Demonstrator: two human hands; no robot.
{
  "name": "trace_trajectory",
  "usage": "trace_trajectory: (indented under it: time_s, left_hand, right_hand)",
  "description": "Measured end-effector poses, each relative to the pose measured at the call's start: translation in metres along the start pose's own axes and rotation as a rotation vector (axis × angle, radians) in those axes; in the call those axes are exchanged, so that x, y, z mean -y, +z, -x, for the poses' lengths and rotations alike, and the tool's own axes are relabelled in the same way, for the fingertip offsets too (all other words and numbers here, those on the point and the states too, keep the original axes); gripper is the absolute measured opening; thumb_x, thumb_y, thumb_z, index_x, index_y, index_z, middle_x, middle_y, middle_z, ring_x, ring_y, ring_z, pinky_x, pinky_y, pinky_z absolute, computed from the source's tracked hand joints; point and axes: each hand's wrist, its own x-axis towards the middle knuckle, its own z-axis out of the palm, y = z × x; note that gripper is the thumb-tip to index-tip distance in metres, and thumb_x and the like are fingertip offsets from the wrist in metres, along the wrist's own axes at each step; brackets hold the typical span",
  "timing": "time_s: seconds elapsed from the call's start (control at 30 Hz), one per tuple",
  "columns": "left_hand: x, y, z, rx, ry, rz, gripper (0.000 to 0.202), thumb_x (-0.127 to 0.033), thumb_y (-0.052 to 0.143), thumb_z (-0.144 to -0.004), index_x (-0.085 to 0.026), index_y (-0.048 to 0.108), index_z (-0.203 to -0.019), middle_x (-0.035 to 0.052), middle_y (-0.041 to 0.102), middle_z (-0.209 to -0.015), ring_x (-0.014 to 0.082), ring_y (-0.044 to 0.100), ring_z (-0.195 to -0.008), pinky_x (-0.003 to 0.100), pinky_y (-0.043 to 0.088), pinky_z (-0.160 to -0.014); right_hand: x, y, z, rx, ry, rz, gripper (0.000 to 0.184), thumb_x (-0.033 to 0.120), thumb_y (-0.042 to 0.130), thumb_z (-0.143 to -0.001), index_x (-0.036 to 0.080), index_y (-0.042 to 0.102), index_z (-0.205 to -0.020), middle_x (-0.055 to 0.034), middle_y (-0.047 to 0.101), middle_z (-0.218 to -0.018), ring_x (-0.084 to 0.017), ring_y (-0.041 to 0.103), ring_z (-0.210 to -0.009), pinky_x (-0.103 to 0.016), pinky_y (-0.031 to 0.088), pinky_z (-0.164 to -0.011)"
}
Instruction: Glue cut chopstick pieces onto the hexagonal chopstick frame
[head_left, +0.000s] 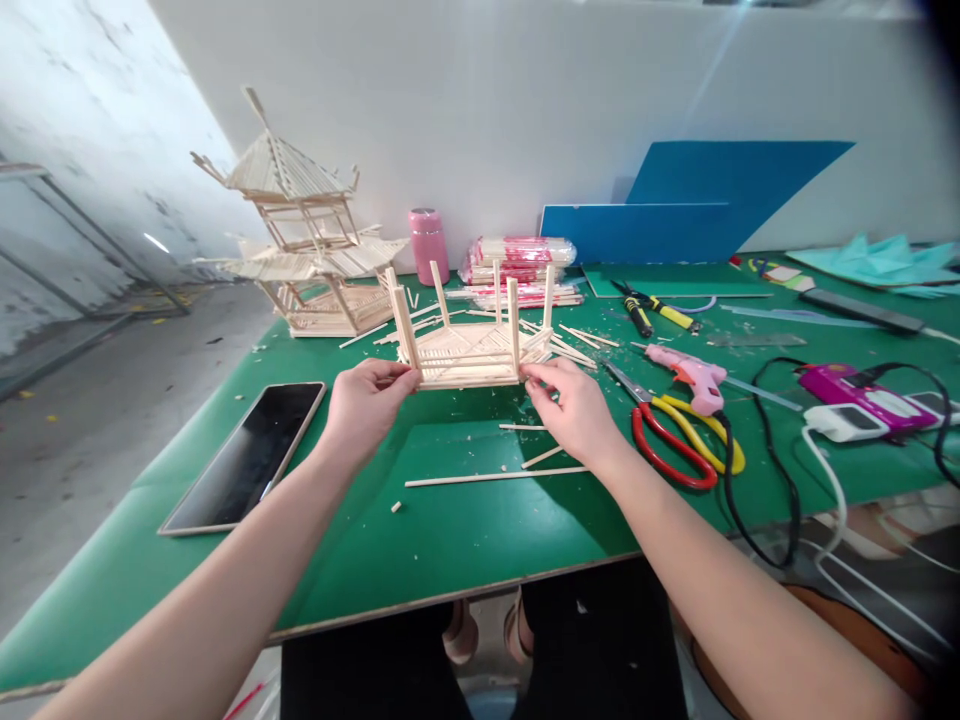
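Observation:
Between my two hands is a wooden stick model base (469,372), with a many-sided slatted floor, low rails and several upright posts. My left hand (367,408) pinches its near left corner, at the foot of a post. At the near right corner, the fingers of my right hand (568,408) close on the frame's edge. A long thin stick (480,479) lies in front of the base on the green table, with shorter pieces close to my right hand. Behind and to the left stands a two-tiered stick pagoda (300,230) with slatted roofs.
A phone (247,455) lies left of my left arm. Red-and-yellow scissors (675,440), a pink glue gun (686,372), pliers (664,312) and a purple power strip (862,400) with cables are on the right. A pink flask (428,245) and wrapped stick bundles (517,262) stand behind.

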Motion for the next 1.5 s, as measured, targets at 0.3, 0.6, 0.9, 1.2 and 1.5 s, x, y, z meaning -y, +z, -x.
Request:
trace_trajectory:
  time_s: [0.3,0.6,0.9,1.2,1.5]
  left_hand:
    - [-0.003,-0.003,-0.011,-0.020,-0.037,0.091,0.020,-0.029,0.066,-0.060,-0.012,0.063,-0.070,-0.0013,0.061,-0.060,0.0131,0.054,-0.061,0.025,0.040,-0.061]
    - [-0.011,-0.004,-0.012,-0.025,-0.052,0.110,0.014,-0.024,0.066,-0.060,-0.013,0.063,-0.067,-0.0025,0.060,-0.056,0.0127,0.053,-0.059,0.026,0.040,-0.061]
    - [-0.001,0.003,-0.008,-0.015,-0.020,0.058,0.023,-0.034,0.067,-0.056,-0.013,0.064,-0.066,0.0008,0.062,-0.056,0.0149,0.057,-0.056,0.026,0.042,-0.054]
    - [0.019,0.006,0.002,0.020,0.060,-0.057,0.024,-0.037,0.062,-0.060,-0.014,0.064,-0.069,0.0031,0.062,-0.068,0.0172,0.059,-0.063,0.029,0.045,-0.059]
    - [0.031,0.007,0.009,0.085,0.197,-0.267,0.009,-0.027,0.059,-0.064,-0.021,0.064,-0.061,0.0010,0.058,-0.069,0.0186,0.055,-0.072,0.033,0.043,-0.072]
  right_hand:
    - [0.007,0.007,-0.004,-0.054,0.011,-0.049,0.030,0.016,0.045,-0.079,0.017,0.062,-0.104,-0.0073,0.062,-0.094,-0.018,0.057,-0.084,-0.029,0.047,-0.072]
    - [0.009,0.006,-0.007,-0.060,0.003,-0.068,0.030,0.017,0.042,-0.081,0.017,0.060,-0.105,-0.0057,0.063,-0.094,-0.016,0.058,-0.084,-0.027,0.045,-0.073]
    - [0.001,0.005,0.000,-0.022,0.026,-0.064,0.030,0.019,0.044,-0.081,0.014,0.061,-0.105,-0.0075,0.063,-0.086,-0.017,0.058,-0.076,-0.027,0.045,-0.068]
    - [-0.006,0.009,0.013,0.036,0.047,-0.008,0.028,0.021,0.043,-0.081,0.018,0.061,-0.103,-0.0057,0.064,-0.086,-0.017,0.058,-0.075,-0.028,0.045,-0.066]
    - [-0.011,0.012,0.019,0.133,0.054,0.087,0.026,0.018,0.043,-0.080,0.019,0.064,-0.094,-0.0051,0.063,-0.084,-0.017,0.057,-0.073,-0.027,0.044,-0.064]
